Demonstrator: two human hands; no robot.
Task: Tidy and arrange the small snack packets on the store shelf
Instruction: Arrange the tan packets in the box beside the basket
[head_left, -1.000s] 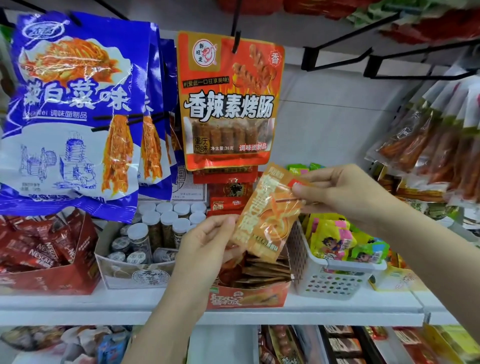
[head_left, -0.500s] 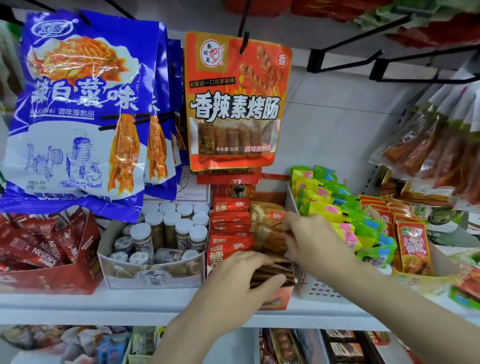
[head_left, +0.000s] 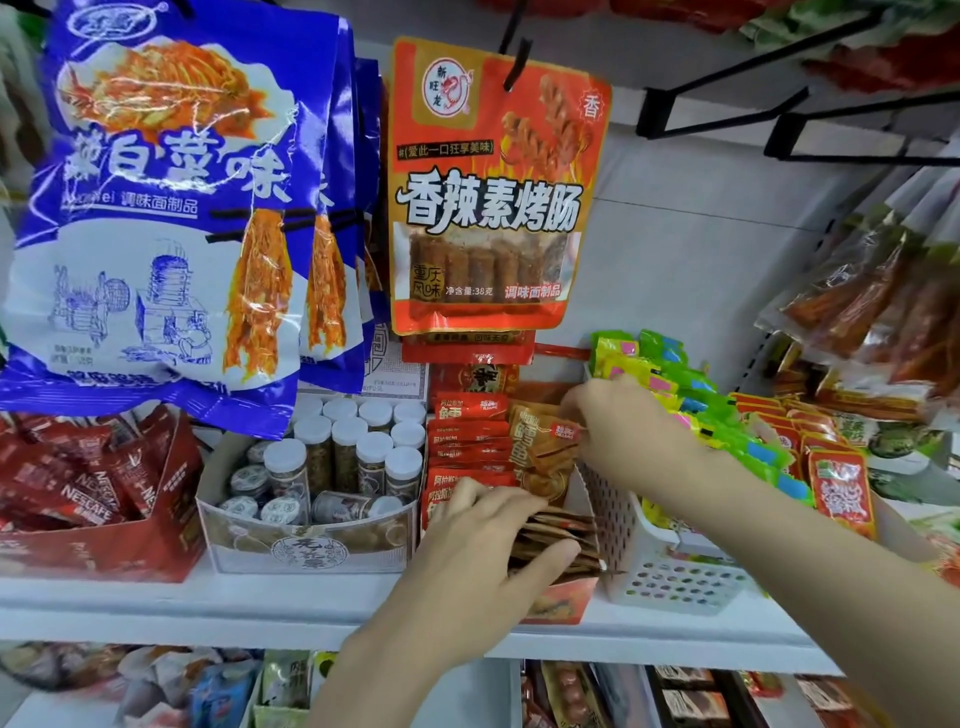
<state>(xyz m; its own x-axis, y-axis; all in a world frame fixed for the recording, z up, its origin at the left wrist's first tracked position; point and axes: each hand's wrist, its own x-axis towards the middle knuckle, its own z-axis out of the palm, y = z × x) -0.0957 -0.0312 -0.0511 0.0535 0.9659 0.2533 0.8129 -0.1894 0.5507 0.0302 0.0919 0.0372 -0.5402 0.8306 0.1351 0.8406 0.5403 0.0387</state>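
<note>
A red display box (head_left: 563, 603) on the white shelf holds small orange-brown snack packets (head_left: 545, 457) on its right side and a row of red packets (head_left: 467, 436) on its left. My left hand (head_left: 483, 551) grips the front stack of brown packets (head_left: 558, 540), thumb under them and fingers over their tops. My right hand (head_left: 628, 431) reaches in from the right and pinches the top edge of an upright orange-brown packet at the back of the box.
A white perforated basket (head_left: 670, 566) of green and yellow packets stands right of the box. A grey carton of white-capped jars (head_left: 311, 540) stands left of it, then a red coffee-sachet box (head_left: 104, 551). Blue bags (head_left: 156, 208) and an orange bag (head_left: 493, 197) hang overhead.
A second ago both hands held one orange packet up in front of the shelf. It went down into the red box, and both hands now work among the packets there.
</note>
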